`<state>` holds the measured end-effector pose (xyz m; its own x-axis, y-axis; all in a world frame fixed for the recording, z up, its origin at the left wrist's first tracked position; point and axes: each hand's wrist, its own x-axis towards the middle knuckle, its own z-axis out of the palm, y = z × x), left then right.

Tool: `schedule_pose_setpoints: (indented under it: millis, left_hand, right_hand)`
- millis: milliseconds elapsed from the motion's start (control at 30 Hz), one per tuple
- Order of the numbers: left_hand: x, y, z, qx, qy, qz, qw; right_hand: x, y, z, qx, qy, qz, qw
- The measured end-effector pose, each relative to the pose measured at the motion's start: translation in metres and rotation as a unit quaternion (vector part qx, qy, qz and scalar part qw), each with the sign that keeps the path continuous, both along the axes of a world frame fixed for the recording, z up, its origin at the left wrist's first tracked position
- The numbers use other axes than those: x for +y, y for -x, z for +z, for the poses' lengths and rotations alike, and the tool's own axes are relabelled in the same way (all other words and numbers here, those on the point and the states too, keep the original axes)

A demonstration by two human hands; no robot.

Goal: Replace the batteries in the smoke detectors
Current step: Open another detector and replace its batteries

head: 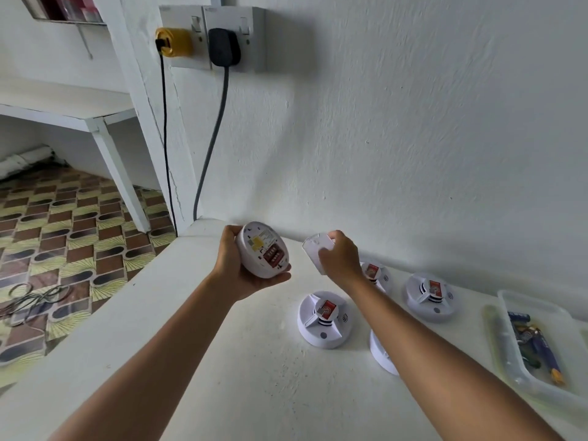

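Left hand (241,265) curled around an opened smoke detector (262,249) in the middle of the frame, back side up, red battery slot showing. Just to the right, right hand (342,254) gripping a white cover plate (316,246), held above the white counter (159,329). Lower down, a closed detector (324,318) lying flat on the counter, another white one (381,351) partly hidden under the right arm. Farther right, one detector (374,273) behind the right wrist and one more (431,296) near the wall. At the far right edge, a clear tray (521,316) with batteries (541,342) inside. At the upper left, two plugs (197,44) in a wall socket.
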<state>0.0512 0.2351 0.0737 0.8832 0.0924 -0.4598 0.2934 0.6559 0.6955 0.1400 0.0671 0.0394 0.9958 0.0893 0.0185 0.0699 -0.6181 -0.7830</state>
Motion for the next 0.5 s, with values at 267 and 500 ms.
schedule_pose_setpoints:
  millis: [267,500]
  left_hand:
    - [0.019,0.009,-0.010,-0.008,0.037,0.025,0.999]
    - [-0.022,0.006,0.000,-0.028,0.037,0.016,0.999]
  right_hand:
    - [0.034,-0.018,-0.030,0.028,0.132,0.138,0.981]
    - [0.003,0.018,0.014,-0.062,-0.093,0.094,0.989]
